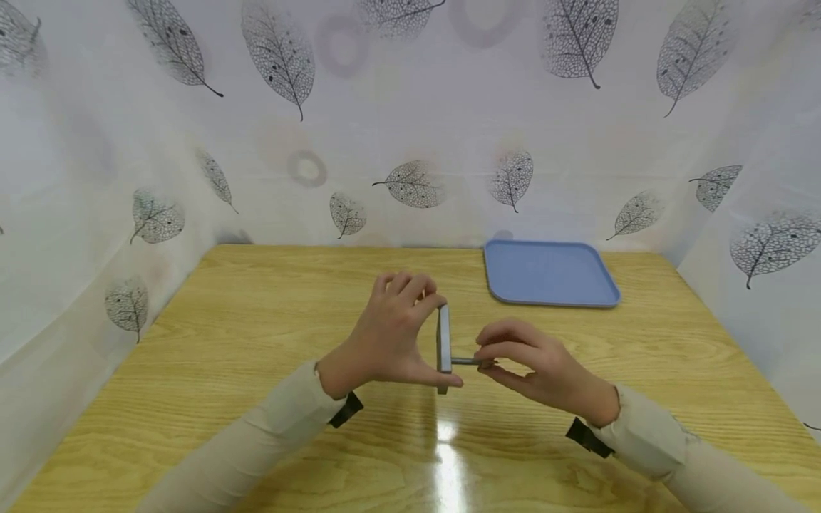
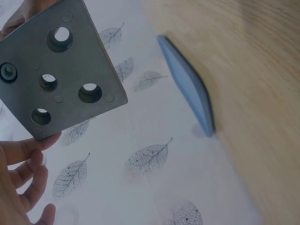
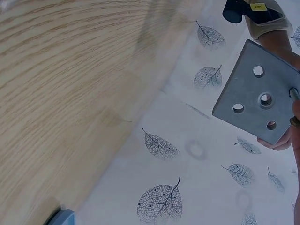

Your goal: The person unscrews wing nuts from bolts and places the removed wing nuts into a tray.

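A square grey metal plate (image 1: 444, 338) stands on edge above the table, gripped between the thumb and fingertips of my left hand (image 1: 391, 333) at opposite edges. Several round holes go through the plate (image 2: 70, 82), and the middle one is threaded in the left wrist view. In one corner hole sits a socket-head bolt (image 2: 8, 71). Its shank (image 1: 463, 361) sticks out of the plate's right face. My right hand (image 1: 545, 362) pinches the free end with thumb and fingers. A small dark metal piece (image 3: 294, 121) shows there, partly hidden by the fingers.
At the back right of the wooden table (image 1: 288, 306) lies a shallow blue tray (image 1: 551, 274). White cloth with a leaf print (image 1: 417, 185) hangs behind the table and along its sides. Both wrists carry dark straps (image 1: 346, 410).
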Demonstrator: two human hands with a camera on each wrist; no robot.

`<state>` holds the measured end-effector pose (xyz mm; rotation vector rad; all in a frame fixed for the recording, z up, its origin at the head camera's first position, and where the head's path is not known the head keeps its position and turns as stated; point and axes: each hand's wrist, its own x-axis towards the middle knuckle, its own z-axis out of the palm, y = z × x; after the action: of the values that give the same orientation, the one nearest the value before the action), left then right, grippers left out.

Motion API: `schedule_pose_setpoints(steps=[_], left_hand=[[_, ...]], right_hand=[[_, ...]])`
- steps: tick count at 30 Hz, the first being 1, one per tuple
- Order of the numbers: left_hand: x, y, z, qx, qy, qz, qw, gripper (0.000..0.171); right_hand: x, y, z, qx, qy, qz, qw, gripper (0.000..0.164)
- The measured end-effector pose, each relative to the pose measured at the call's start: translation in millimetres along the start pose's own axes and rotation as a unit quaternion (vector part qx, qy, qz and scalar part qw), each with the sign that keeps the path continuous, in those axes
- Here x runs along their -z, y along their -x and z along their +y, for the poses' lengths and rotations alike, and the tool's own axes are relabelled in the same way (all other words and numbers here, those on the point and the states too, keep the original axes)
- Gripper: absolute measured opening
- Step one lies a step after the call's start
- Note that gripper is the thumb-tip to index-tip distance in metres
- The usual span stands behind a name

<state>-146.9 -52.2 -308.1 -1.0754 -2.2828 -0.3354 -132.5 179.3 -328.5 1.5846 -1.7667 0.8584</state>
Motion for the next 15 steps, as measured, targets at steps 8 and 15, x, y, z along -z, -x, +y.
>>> schedule_pose_setpoints(steps=[8, 15], left_hand=[[0.4, -0.1, 0.4, 0.001, 0.002, -0.001, 1.0000, 0.090], [0.9, -0.5, 0.1, -0.004, 0.000, 0.001, 1.0000, 0.089]], right_hand=[[0.8, 2.1, 3.0, 0.018, -0.015, 0.019, 1.000, 0.014], [4.9, 1.2, 0.5, -0.008, -0.002, -0.075, 0.997, 0.021]])
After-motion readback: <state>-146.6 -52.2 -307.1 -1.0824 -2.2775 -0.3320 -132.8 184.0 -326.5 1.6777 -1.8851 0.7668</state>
